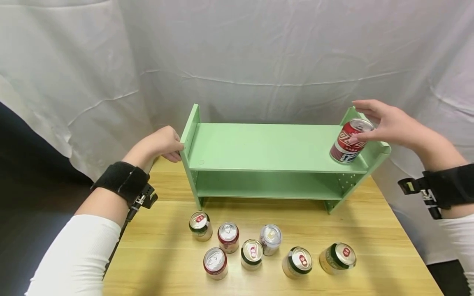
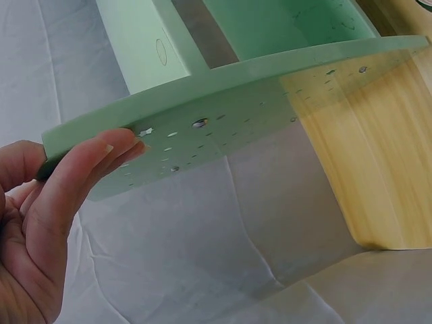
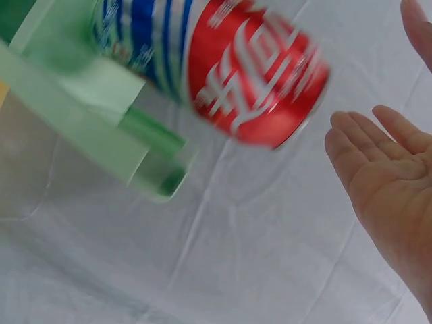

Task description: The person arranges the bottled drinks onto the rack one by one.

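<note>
A pale green two-tier shelf (image 1: 259, 146) stands on the wooden table. My left hand (image 1: 161, 142) grips the upper part of its left side panel; in the left wrist view, the left hand (image 2: 40, 236) has fingers along the panel's outer face. On the upper board's right end is a red soda can (image 1: 342, 152) with white lettering and a blue-and-white striped part. Around it, my right hand (image 1: 389, 123) has spread fingers, the thumb overlapping the can. The right wrist view shows the right hand (image 3: 398, 169) apart from the soda can (image 3: 250, 74), palm visible.
On the wooden table (image 1: 166, 255), several cans stand in front of the shelf, including a green-and-gold can (image 1: 335, 259), a dark red-banded can (image 1: 215, 265) and a silvery can (image 1: 271, 240). A white cloth (image 1: 259, 61) hangs behind the shelf.
</note>
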Available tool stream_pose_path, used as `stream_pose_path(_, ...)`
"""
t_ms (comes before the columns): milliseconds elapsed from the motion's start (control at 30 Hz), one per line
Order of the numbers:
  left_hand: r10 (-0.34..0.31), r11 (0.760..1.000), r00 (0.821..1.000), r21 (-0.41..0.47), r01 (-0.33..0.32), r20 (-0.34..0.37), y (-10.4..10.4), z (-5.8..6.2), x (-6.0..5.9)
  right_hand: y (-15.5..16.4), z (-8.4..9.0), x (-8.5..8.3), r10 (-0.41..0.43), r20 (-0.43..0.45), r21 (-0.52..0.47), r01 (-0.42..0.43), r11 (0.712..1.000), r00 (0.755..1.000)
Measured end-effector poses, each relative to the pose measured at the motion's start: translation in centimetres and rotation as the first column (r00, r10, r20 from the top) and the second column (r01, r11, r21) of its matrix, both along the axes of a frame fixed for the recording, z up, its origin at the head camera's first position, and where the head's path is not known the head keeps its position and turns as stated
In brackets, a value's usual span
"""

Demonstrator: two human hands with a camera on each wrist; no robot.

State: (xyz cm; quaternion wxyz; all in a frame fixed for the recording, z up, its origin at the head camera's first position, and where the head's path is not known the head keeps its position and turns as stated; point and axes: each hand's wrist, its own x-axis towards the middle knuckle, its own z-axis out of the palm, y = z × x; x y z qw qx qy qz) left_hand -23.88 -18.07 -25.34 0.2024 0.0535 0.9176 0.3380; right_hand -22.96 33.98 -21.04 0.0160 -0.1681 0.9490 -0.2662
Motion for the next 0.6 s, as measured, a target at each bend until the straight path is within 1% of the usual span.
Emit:
stream_pose_path(167,-0.001,1.000,1.000,-0.002,0.001,-0.003,0.0,0.0,0.0,-2.0,-0.1,1.1,0.085,-0.007,-0.042,-0.085,0.996,0.996)
stream_pose_path(267,0.001,1.000,1.000,0.001,-0.001,-0.007,0.1,-0.1,0.0,-3.1,-0.5,1.7,0.136,-0.016,-0.045,-0.137,0.990,0.991)
stream_pose_path(400,0.010,1.000,1.000,0.001,-0.010,-0.007,0.0,-0.2,0.0,-4.8,-1.2,2.3,0.236,-0.049,-0.023,-0.237,0.971,0.971)
stream_pose_path(467,0.009,1.000,1.000,0.001,-0.009,-0.006,0.0,-0.2,-0.1,-5.6,-1.5,2.5,0.287,-0.072,-0.009,-0.288,0.958,0.955)
stream_pose_path(533,0.006,1.000,1.000,0.000,-0.006,-0.008,0.0,-0.2,-0.1,-6.1,-1.9,2.8,0.321,-0.088,-0.003,-0.322,0.947,0.943)
stream_pose_path(600,0.005,1.000,1.000,0.004,-0.005,-0.010,0.0,-0.2,-0.1,-6.7,-2.2,3.0,0.338,-0.097,0.004,-0.339,0.941,0.936)
